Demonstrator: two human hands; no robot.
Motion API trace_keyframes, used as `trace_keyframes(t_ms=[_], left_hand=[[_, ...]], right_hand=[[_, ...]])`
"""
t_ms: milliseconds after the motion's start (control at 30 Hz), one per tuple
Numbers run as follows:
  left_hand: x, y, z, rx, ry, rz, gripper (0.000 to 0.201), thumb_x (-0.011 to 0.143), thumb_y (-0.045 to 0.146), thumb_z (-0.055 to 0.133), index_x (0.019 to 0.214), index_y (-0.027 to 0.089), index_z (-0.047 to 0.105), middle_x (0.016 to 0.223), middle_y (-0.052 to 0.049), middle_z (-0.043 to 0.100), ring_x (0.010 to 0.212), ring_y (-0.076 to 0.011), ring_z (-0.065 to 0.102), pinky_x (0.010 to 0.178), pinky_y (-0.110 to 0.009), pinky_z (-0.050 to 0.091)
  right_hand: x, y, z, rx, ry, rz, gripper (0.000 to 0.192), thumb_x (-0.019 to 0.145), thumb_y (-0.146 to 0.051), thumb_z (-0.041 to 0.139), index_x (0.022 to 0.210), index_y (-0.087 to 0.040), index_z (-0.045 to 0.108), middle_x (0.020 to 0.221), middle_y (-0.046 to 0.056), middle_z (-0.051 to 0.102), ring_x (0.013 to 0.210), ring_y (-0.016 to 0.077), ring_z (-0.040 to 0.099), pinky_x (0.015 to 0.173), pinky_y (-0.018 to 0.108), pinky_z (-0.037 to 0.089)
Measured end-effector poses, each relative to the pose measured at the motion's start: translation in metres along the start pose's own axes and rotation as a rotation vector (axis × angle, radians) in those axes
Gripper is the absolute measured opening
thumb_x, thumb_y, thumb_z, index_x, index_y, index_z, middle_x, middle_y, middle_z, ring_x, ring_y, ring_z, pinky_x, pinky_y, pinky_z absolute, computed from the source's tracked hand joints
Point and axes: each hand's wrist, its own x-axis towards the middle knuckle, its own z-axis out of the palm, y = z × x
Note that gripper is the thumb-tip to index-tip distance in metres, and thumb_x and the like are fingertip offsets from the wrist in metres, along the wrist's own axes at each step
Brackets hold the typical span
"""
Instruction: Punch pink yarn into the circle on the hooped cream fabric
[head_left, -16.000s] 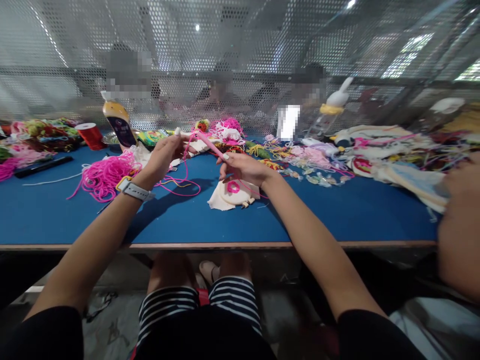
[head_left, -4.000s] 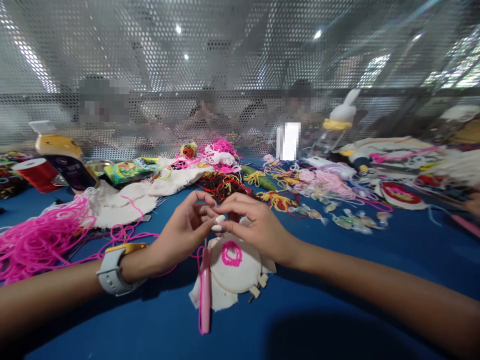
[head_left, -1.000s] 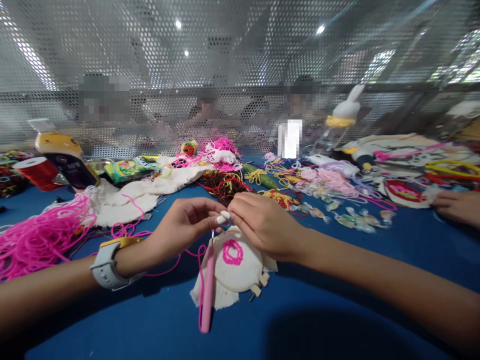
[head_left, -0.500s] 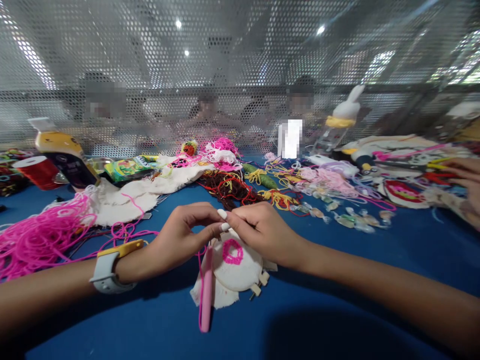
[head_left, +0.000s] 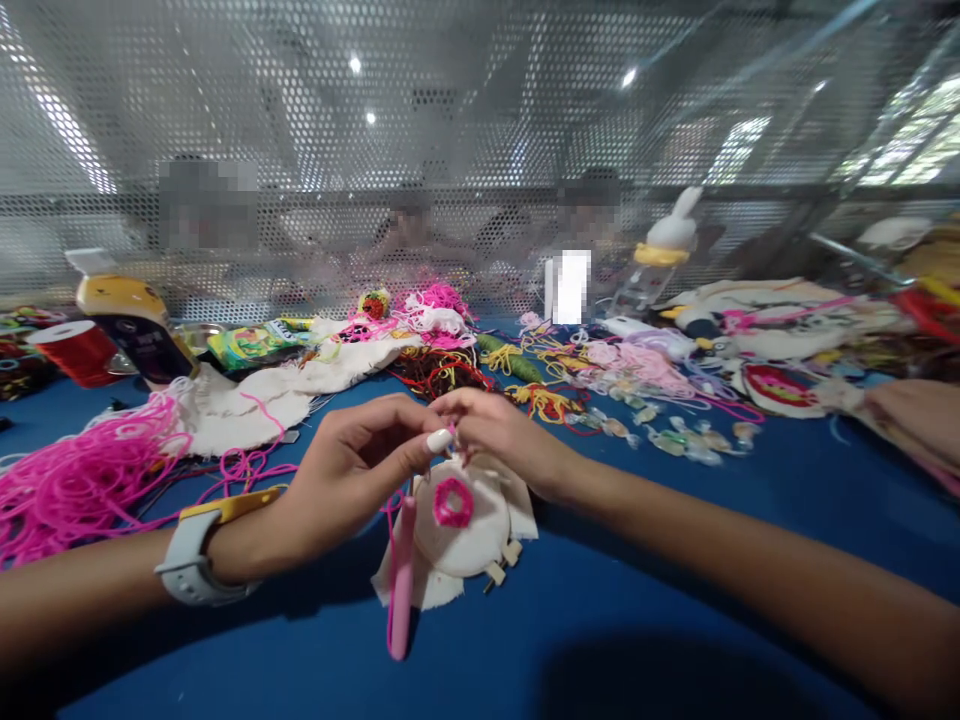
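Observation:
My left hand (head_left: 352, 470) and my right hand (head_left: 499, 435) meet fingertip to fingertip just above a small embroidery hoop (head_left: 461, 515). They pinch a thin pink thread at the metal tip of a pink punch needle (head_left: 401, 575), which lies on the blue table (head_left: 600, 620) beside the hoop. The hoop holds white cloth with a pink stitched ring (head_left: 452, 502). A white watch sits on my left wrist (head_left: 187, 565).
A pile of pink yarn (head_left: 82, 475) lies at left, with white cloth (head_left: 255, 400), a red spool (head_left: 75, 350) and a yellow-capped bottle (head_left: 135, 325) behind. Mixed threads (head_left: 540, 395) and craft pieces cover the far right. Another person's hand (head_left: 911, 415) rests at the right edge. A perforated metal screen stands behind.
Both hands stay joined over the hoop, with the fingertips shifting slightly. The hoop and punch needle have slid a little left. The other person's hand at right has moved lower.

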Motion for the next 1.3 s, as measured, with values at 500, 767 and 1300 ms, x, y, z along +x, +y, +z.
trace_keyframes(t_ms=[500, 767, 1300], left_hand=[[-0.013, 0.036, 0.019, 0.018, 0.068, 0.018, 0.004, 0.083, 0.018, 0.063, 0.079, 0.017, 0.063, 0.068, 0.002, 0.061, 0.058, -0.0052, 0.057, 0.052, -0.011, 0.049], [-0.018, 0.041, 0.004, 0.014, 0.247, 0.023, 0.004, 0.085, 0.023, 0.062, 0.083, 0.019, 0.063, 0.070, 0.001, 0.059, 0.062, -0.0085, 0.056, 0.058, -0.018, 0.048], [-0.040, 0.039, 0.003, 0.415, 0.155, 0.042, 0.010, 0.084, 0.016, 0.060, 0.087, 0.013, 0.070, 0.081, -0.006, 0.069, 0.076, -0.0155, 0.064, 0.069, -0.025, 0.051]], right_hand=[[-0.033, 0.019, 0.043, 0.210, -0.410, 0.017, 0.024, 0.065, -0.025, 0.077, 0.076, -0.012, 0.060, 0.065, -0.003, 0.059, 0.057, 0.0073, 0.053, 0.057, 0.021, 0.042], [-0.042, 0.012, 0.050, 0.227, -0.181, -0.126, 0.024, 0.072, -0.026, 0.071, 0.092, -0.017, 0.061, 0.077, -0.001, 0.061, 0.075, 0.0123, 0.060, 0.073, 0.028, 0.049], [-0.055, 0.032, 0.056, 0.073, -0.140, -0.286, 0.020, 0.094, -0.032, 0.043, 0.101, -0.017, 0.055, 0.085, 0.003, 0.060, 0.077, 0.0134, 0.057, 0.076, 0.029, 0.045]])
